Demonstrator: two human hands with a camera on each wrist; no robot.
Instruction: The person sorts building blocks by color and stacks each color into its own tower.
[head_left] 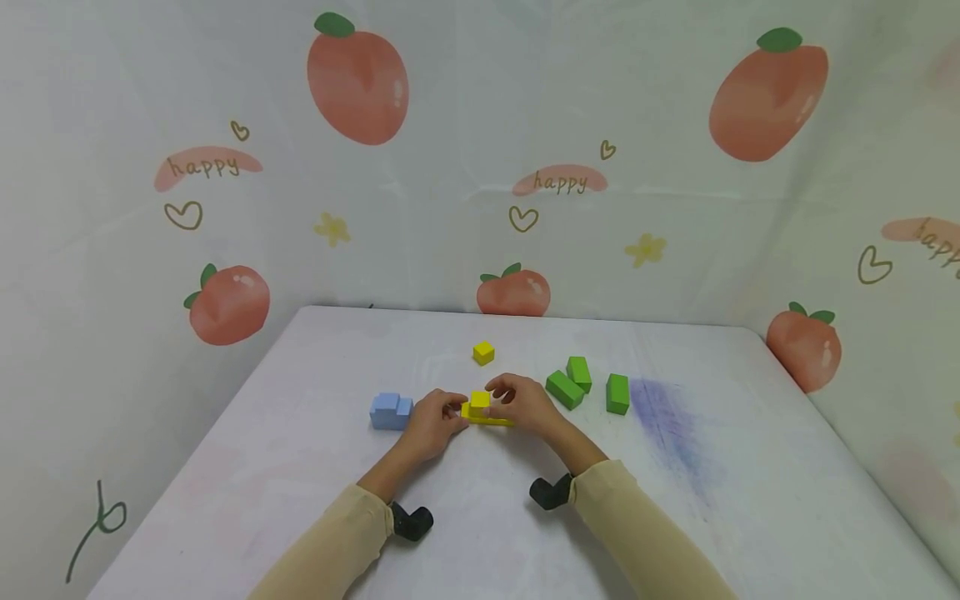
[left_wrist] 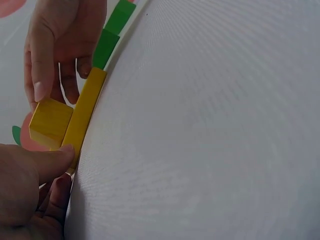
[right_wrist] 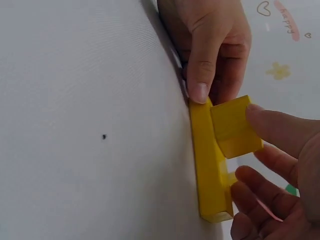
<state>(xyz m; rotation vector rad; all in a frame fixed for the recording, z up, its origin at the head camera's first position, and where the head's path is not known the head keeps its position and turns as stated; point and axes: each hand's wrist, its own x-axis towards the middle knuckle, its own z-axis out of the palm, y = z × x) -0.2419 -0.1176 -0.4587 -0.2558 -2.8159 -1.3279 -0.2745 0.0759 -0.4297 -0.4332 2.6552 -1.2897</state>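
A long yellow block [head_left: 495,422] lies flat on the table in front of the person. Its left end is pinched by the left hand [head_left: 435,425], thumb on the near face, as the right wrist view shows. A yellow cube [right_wrist: 235,125] sits against the upper side of that long block, towards its left end. The right hand [head_left: 525,406] holds this cube between thumb and fingers; its other fingers are loosely bent behind the long block [left_wrist: 87,110]. Part of the cube's far side is hidden by the fingers.
Another yellow cube [head_left: 483,353] lies farther back. Green blocks [head_left: 564,390] lie to the right of the right hand, one [head_left: 618,394] apart from the others. Blue blocks [head_left: 388,414] stand together just left of the left hand. A patterned cloth wall [head_left: 435,208] rises behind the table.
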